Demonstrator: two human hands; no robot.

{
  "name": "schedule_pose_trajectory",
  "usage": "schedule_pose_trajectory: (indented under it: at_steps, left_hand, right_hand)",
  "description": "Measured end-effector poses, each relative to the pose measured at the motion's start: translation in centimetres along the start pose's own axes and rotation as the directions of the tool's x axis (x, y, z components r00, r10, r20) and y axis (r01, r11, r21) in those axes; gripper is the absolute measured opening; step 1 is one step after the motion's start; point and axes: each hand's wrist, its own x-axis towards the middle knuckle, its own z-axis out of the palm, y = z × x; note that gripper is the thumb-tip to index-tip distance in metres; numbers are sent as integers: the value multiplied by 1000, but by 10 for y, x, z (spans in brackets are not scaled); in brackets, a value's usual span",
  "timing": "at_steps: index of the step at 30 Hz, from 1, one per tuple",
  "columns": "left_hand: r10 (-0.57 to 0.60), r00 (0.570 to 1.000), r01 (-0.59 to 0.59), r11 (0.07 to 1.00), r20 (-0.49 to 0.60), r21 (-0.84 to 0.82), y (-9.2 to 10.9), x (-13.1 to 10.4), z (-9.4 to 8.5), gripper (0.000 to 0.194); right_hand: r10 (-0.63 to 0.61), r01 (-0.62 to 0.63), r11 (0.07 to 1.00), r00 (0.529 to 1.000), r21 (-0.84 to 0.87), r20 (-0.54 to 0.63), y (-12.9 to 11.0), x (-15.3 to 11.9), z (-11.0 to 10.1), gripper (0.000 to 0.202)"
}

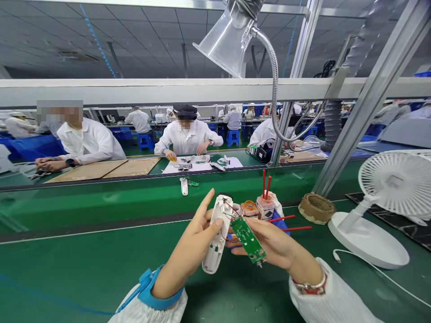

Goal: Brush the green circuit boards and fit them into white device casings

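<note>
My left hand is closed round a white plastic housing half, its thumb across the inner face and its index finger pointing up. Beside it, my right hand grips a green circuit board that hangs tilted down to the right. Thin dark red wires run between housing and board near their upper ends. Part of a blue item shows behind the board, by the right fingers; I cannot make out what it is. A blue wrist strap circles my left wrist.
Small jars and a bottle with red sticks stand behind my right hand. A tape roll and a white fan are at right. Another housing with board lies on the green belt. A lamp hangs above; co-workers sit opposite.
</note>
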Motion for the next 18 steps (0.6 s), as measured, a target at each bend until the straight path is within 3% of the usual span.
schedule_pose_trajectory:
  at_steps: [4,10,14,18]
  left_hand:
    - [-2,1000,2,1000,-16,-27,1,-4,2,62]
    - [135,990,-116,950,-46,292,-2,-1,-6,54]
    - [246,969,-191,770,-7,609,-5,1,-10,43]
    - [324,942,-260,545,86,797,-5,3,-11,49]
  right_hand:
    - [-7,8,1000,999,-23,52,5,11,-6,30]
    - [-12,22,997,992,-79,124,2,11,-7,45]
    - [1,20,991,988,-131,152,-2,15,-8,48]
    - [25,9,976,988,-220,150,-8,15,-8,50]
